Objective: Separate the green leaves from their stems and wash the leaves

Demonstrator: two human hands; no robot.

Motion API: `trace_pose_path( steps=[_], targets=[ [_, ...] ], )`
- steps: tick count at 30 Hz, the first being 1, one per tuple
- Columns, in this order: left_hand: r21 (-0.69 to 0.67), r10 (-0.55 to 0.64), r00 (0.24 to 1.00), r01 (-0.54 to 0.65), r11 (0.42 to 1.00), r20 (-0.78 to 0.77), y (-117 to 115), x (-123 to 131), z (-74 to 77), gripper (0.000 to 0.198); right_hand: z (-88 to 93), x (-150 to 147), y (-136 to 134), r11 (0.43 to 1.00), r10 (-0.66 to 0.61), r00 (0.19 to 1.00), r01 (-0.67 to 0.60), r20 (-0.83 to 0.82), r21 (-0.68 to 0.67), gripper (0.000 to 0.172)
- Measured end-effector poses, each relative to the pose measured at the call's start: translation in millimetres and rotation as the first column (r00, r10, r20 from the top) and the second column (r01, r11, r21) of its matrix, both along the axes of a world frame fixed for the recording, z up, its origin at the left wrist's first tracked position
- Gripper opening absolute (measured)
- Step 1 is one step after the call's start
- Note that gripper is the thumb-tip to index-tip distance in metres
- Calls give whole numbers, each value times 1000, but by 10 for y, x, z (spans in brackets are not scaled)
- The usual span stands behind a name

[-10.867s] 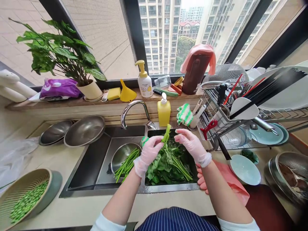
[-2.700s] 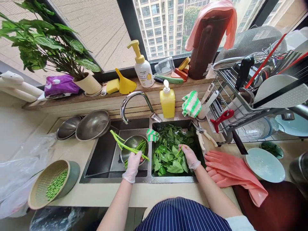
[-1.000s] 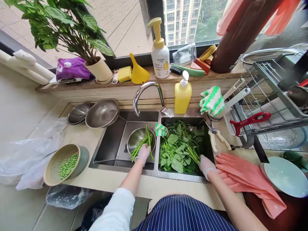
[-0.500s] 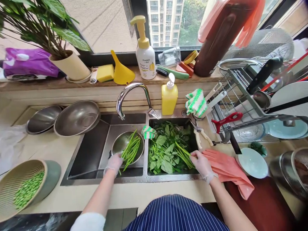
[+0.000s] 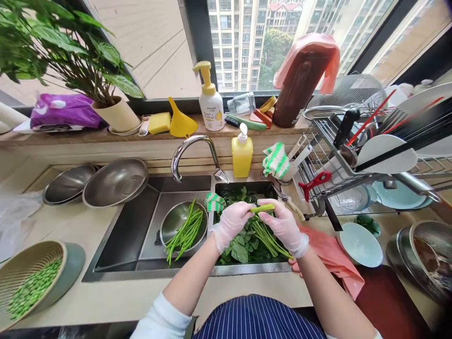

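Above the right sink basin, my left hand pinches one end of a green vegetable stem. My right hand has its thumb and fingers about the other end. Both hands wear clear disposable gloves. Below them, leafy greens fill the right basin, with a bunch of long stems under my right hand. In the left basin a metal bowl holds cut green stems, some hanging over its front rim. A green-and-white striped cloth lies on the divider between the basins.
The faucet arches over the left basin. Behind the sink stands a yellow soap bottle. Pink rubber gloves and a pale bowl lie to the right, below a dish rack. A basket of green beans sits left.
My left hand has left the stems at the bowl and moved right. My right hand has risen from the stem bunch, and both now meet on one stem. The view has tilted up.
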State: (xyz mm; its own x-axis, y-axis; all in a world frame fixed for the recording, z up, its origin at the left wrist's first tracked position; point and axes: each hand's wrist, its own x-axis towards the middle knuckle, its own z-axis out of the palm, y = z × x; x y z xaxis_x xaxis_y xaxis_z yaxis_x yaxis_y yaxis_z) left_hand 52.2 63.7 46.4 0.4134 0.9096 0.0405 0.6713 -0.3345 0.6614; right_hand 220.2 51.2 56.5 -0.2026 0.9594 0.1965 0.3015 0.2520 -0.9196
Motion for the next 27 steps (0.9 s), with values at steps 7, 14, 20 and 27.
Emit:
trace_pose_path(
  steps=[7,14,20,27],
  targets=[
    [-34,169,970,-166,986,177,-57,-138,199,16,-378,-159,91,996,70,984,-77,163,35,23],
    [-110,303,935,-287,952,185,-282,-180,-133,19,-706,-385,114,976,-166,986,164,-6,-144,25],
    [-159,466,838,-438,885,284,-324,-451,-140,21,-991,-235,330,913,-369,910,317,-190,-255,28],
    [-255,547,526,-528,810,651,-315,-619,288,20,-858,-60,239,982,-163,959,179,230,-51,24]
  ],
)
